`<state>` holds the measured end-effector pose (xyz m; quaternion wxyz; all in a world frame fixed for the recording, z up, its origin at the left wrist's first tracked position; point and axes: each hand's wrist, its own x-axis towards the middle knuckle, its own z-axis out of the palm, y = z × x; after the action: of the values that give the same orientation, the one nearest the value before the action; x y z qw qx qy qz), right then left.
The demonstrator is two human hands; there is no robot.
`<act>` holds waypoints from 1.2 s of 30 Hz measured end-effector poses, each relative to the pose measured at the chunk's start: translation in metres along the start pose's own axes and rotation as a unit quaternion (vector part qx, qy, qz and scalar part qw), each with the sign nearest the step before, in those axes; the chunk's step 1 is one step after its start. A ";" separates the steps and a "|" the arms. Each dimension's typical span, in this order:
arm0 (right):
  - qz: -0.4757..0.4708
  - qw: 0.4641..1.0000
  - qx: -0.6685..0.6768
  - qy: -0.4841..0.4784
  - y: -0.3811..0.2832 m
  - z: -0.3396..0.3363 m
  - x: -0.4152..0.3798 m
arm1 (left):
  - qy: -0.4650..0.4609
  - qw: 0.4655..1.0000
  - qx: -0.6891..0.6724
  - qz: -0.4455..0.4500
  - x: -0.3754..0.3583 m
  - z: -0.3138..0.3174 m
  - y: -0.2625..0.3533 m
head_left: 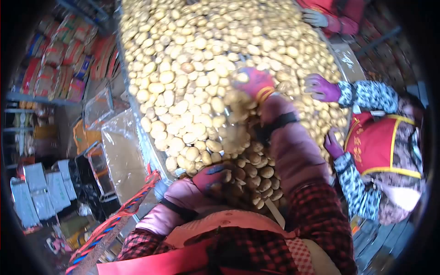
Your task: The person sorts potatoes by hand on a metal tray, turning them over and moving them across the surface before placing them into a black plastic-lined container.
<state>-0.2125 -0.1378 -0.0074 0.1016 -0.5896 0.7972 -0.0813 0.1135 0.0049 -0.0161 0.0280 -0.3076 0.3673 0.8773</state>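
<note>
A wide bed of potatoes spreads in front of me. My left hand, in a red glove with a dark palm, is low at the near left edge of the bed, its fingers curled against a potato. Further out, my right hand reaches over the middle of the bed, close above the potatoes. Its red glove with a yellow cuff is smeared by motion, so its grip cannot be made out. Below that forearm, darker potatoes lie in shadow near my apron.
At the right, a co-worker in a red apron has purple-gloved hands over the potatoes. Another person's pale gloved hand is at the top right. Twisted red and blue cords run along my left. Stacked bags stand beyond the left edge.
</note>
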 end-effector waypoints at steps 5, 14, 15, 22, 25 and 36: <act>-0.118 0.980 0.135 0.092 -0.054 0.050 -0.102 | -0.091 0.987 -0.135 0.016 -0.003 -0.005 0.008; -0.200 0.940 0.239 0.136 -0.093 0.000 -0.235 | -0.030 0.916 -0.400 0.007 -0.010 0.006 0.025; -0.212 0.931 0.262 0.138 -0.090 -0.005 -0.239 | -0.087 0.886 -0.455 0.021 -0.008 0.001 0.021; 0.026 0.935 0.171 0.310 0.089 0.017 -0.178 | -0.155 0.936 -0.316 0.006 -0.010 -0.009 0.017; 0.031 0.940 0.157 0.302 0.129 -0.001 -0.122 | -0.018 0.999 0.004 0.047 -0.005 -0.017 0.014; 0.036 0.985 0.138 0.097 0.054 0.040 -0.051 | 0.001 0.964 -0.267 0.003 0.004 -0.016 0.006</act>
<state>-0.2379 -0.0738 -0.0565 0.1072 -0.5304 0.8048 -0.2439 0.1166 -0.0110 -0.0235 -0.0584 -0.3036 0.1212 0.9432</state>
